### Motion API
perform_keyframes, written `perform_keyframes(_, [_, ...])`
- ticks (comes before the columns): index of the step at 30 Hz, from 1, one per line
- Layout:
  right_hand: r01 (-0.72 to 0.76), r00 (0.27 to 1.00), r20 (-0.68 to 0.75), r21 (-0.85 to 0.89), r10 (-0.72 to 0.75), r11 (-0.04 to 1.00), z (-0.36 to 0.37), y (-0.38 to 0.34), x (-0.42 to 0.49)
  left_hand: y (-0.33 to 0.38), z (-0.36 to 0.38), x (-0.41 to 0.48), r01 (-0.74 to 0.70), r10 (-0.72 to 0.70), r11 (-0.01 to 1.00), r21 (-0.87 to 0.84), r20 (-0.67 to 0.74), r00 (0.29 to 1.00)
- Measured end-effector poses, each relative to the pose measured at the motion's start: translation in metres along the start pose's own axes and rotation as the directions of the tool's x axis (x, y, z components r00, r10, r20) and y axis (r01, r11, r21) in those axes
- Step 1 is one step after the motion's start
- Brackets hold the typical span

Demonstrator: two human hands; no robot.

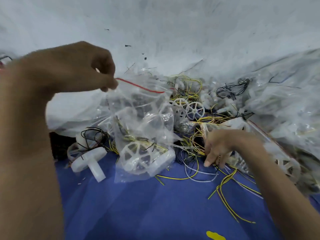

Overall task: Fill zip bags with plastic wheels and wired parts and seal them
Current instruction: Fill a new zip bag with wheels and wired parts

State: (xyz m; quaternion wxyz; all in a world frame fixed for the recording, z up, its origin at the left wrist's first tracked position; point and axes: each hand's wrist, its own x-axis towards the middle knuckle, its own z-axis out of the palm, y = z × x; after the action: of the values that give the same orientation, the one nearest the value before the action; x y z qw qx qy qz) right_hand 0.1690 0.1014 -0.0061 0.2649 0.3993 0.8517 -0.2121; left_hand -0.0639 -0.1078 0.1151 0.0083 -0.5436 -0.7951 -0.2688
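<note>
My left hand (83, 70) pinches the top corner of a clear zip bag (143, 122) with a red seal strip and holds it up over the blue cloth. Inside the bag lie white plastic wheels and yellow-green wired parts, sagging at its bottom. My right hand (218, 148) reaches down into a tangle of yellow, white and black wires (195, 153), its fingers curled among them. Whether it holds any wire I cannot make out. Two loose white spoked wheels (194, 109) lie behind the bag.
A white T-shaped plastic part (90, 161) with black wires lies left of the bag. Large clear plastic bags (285, 104) full of parts pile up at the right and back. A blue cloth (155, 205) covers the near surface; a white sheet rises behind.
</note>
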Motion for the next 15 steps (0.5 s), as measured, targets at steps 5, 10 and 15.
perform_keyframes(5, [-0.038, 0.997, -0.066, -0.093, 0.032, 0.995, 0.007, -0.004, 0.011, 0.006, 0.009, -0.019, 0.023, -0.024, 1.0, 0.015, 0.069, 0.997])
perform_keyframes(10, [0.008, 0.995, -0.101, -0.068, -0.015, 0.998, 0.01, -0.002, 0.012, 0.01, 0.016, -0.008, -0.025, 0.02, 0.997, 0.068, 0.072, 0.997])
perform_keyframes(15, [0.059, 0.996, -0.069, 0.037, -0.056, 0.998, 0.004, 0.002, 0.006, 0.001, 0.026, 0.0, -0.018, -0.005, 0.985, 0.173, 0.132, 0.991])
